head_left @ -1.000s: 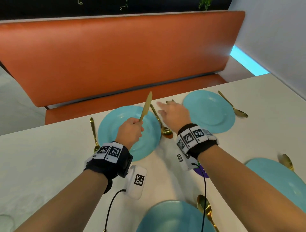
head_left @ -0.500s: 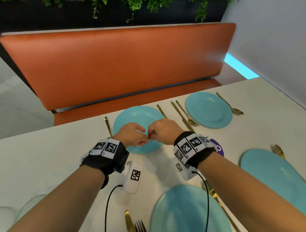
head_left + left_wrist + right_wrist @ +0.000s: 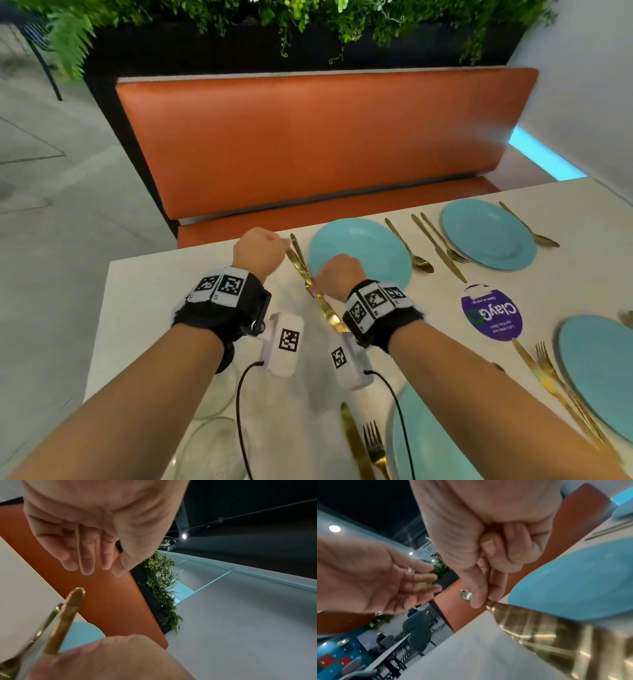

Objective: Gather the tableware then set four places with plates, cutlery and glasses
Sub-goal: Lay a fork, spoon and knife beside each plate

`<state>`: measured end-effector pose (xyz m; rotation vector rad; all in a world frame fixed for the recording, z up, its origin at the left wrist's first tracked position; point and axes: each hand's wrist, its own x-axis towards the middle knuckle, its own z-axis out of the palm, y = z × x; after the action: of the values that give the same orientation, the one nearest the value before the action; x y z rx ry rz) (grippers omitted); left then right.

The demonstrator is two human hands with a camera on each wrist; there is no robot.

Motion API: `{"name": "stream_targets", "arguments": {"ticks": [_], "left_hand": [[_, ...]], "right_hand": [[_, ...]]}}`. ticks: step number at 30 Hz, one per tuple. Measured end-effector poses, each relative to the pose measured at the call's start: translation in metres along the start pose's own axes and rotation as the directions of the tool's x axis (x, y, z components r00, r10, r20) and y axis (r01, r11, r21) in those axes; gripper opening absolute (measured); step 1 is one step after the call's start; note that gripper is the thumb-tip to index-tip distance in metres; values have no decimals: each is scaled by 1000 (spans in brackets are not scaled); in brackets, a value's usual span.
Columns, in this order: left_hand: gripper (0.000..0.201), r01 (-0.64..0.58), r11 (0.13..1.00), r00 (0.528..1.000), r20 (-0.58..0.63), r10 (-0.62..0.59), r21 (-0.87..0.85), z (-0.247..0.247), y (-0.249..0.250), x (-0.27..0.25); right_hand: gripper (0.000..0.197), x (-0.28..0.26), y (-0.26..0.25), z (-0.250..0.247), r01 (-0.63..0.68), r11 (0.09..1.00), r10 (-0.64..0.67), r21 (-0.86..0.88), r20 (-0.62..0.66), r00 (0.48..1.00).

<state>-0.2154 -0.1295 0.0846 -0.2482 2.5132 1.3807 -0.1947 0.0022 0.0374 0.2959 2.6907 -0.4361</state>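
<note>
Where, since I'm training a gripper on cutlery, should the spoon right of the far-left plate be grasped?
Pinch the spoon mid-handle from straight above: it lies flat, the handle is slim, with gaps either side toward the plate and the neighbouring knife.

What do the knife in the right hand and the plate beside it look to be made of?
Knife: probably metal with a polished gold finish; it mirrors stripes of light in the right wrist view.
Plate: likely glazed ceramic, possibly melamine; uniform turquoise with a soft sheen.
</note>
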Motion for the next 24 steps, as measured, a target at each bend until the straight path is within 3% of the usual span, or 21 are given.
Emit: {"name": "stream_targets", "arguments": {"ticks": [5,9,13,18,24], "left_hand": [[38,20,999,1000,6,-19,-43,-15,-19,3],[34,39,997,999,20,-38,-60,-19,-31,8],[22,69,994,997,28,-67,-80,-20,-38,17],[32,90,995,994,58,-88,-40,-18,-46,26],[30,114,993,992,52,-112,-31,-17,-48,33]], "right_hand": [[41,11,-41,31,-56,998,54,14,80,995],[30,15,-50,43,-102,995,102,6,66,993],[33,21,-51,50,-96,995,93,29,87,992],[28,28,-56,50,-198,955,210,220,-32,977],[27,44,-56,56,-233,963,235,132,4,972]]}}
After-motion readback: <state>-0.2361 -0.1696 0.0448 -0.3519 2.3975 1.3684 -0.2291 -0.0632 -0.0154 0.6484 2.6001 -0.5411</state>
